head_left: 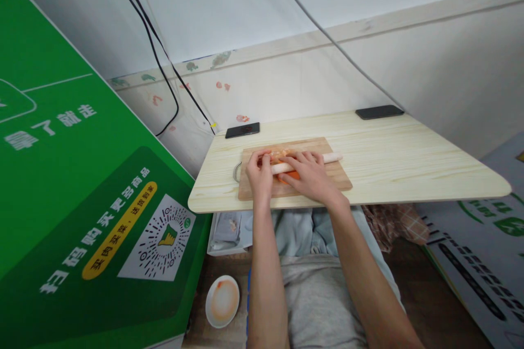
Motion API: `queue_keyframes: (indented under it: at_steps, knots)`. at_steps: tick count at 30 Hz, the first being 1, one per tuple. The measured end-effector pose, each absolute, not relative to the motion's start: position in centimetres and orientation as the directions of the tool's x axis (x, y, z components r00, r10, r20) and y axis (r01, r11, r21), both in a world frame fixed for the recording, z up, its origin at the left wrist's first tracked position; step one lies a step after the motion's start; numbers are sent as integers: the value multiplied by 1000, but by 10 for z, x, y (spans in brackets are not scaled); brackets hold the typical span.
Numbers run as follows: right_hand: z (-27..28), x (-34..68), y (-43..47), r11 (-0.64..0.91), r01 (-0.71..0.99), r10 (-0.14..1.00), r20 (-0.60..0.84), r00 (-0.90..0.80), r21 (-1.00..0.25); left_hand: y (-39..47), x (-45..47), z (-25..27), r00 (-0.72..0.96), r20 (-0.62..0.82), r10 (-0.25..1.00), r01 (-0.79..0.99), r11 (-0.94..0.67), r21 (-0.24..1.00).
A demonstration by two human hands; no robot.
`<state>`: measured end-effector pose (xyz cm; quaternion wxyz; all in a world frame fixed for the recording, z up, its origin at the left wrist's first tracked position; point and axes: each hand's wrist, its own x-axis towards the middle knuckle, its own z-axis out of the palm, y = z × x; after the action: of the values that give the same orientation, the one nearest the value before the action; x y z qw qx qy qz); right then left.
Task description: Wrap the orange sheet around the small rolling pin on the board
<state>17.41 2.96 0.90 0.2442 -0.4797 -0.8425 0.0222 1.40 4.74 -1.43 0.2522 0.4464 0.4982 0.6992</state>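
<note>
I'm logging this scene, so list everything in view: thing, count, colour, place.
table: 1, pale wood, centre, against the wall
board: 1, brown wood, on the table under the hands
rolling pin: 1, pale, across the board under both hands
orange dough: 1 lump, orange, on the board under the rolling pin
phones: 2, black, far edge of the table, one left, one right
bowl: 1, white with orange residue, on the floor lower left
green box: 1, green with white print, left
cables: black, along the wall
left hand: on the rolling pin's left part
right hand: on the rolling pin's middle
</note>
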Motion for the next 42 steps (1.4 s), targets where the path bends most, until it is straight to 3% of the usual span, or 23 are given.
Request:
queue_keyframes:
  at_steps: [42]
  knots:
    - [7,175,32,545,780,818,397,-416,-307,50,13,-17,-463,364,808,69,-377,924]
